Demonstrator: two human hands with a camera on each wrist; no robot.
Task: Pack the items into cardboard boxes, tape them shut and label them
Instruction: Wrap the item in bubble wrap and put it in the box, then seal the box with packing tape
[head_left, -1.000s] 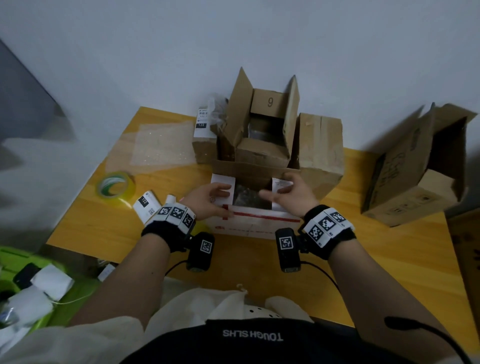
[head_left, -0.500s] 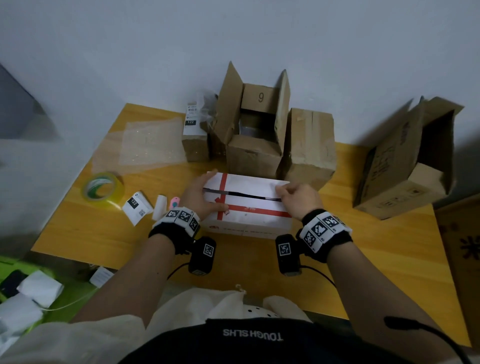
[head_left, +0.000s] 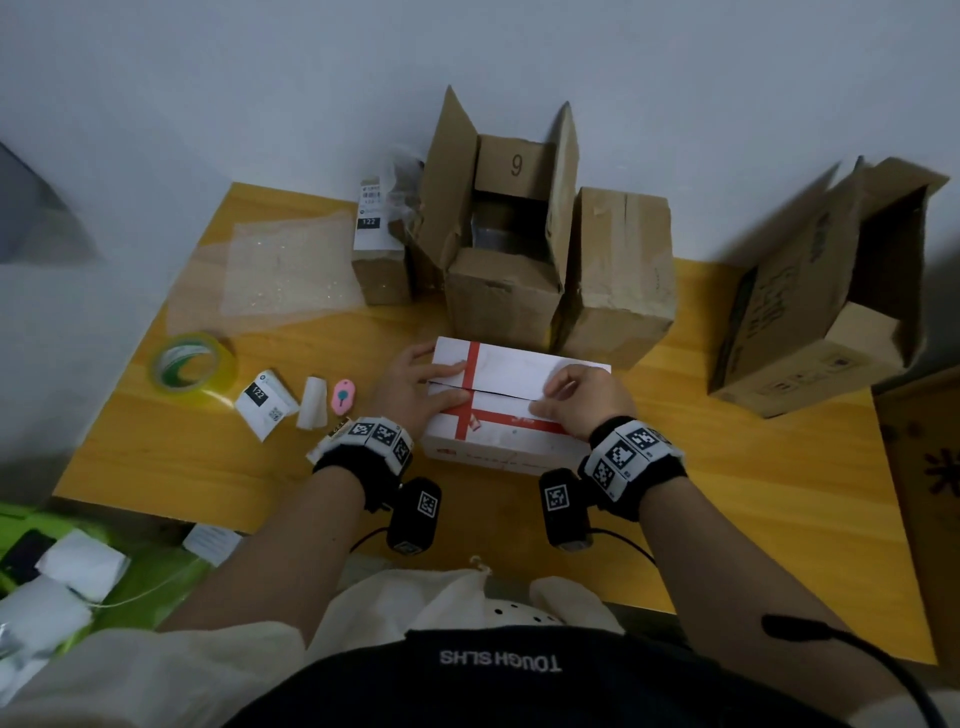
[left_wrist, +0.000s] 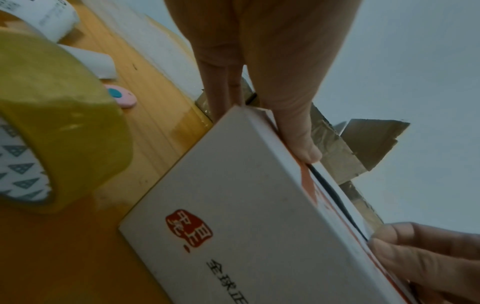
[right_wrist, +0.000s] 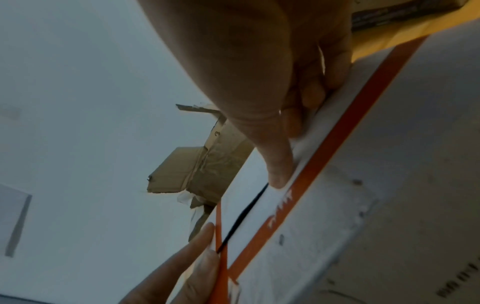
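Yellow desk under a white box (red stripes); left hand flat, pressing both flaps; right hand curled fingertips-down on the seam, gripping nothing.

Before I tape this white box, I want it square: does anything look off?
The flaps of the white box don't quite meet: a thin dark gap runs between them, with the left hand and right hand pressing either side.

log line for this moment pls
step: closing flaps | white box flaps down, thin seam gap | both hands pressing flaps | tape roll untouched on table
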